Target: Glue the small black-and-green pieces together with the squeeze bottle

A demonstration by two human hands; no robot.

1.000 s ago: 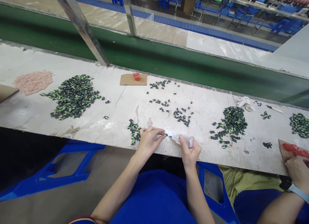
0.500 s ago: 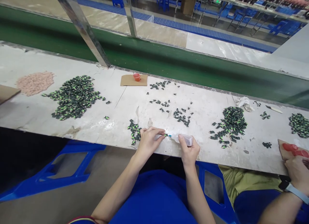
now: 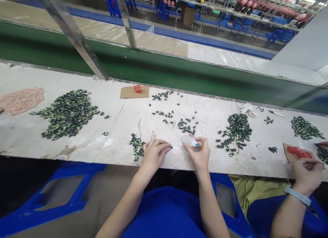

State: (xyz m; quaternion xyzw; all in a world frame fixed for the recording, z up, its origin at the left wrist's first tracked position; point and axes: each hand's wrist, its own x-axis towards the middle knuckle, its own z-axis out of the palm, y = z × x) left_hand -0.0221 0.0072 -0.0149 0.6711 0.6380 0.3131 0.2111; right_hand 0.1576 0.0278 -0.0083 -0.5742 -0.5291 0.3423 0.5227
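Observation:
My left hand (image 3: 153, 155) is closed, pinching a small black-and-green piece (image 3: 170, 147) between thumb and fingertips just above the table. My right hand (image 3: 201, 156) grips a translucent squeeze bottle (image 3: 188, 140) whose blue nozzle points to the right, away from the piece. Right beside my left hand lies a small heap of black-and-green pieces (image 3: 135, 146). Beyond both hands, small dark parts (image 3: 186, 126) are scattered in loose groups. What the dark pieces are is too small to make out.
A red cup (image 3: 137, 89) stands on cardboard (image 3: 126, 92) at the back. Larger piles of black-and-green pieces lie left (image 3: 68, 115) and right (image 3: 239, 128); a pink pile (image 3: 23, 100) sits far left. A co-worker's hand (image 3: 306, 173) works at the right by cardboard with red material (image 3: 299, 151).
My right hand has turned the bottle, so its nozzle has swung from the piece round to the right. My left hand still pinches the piece. The whole view has shifted.

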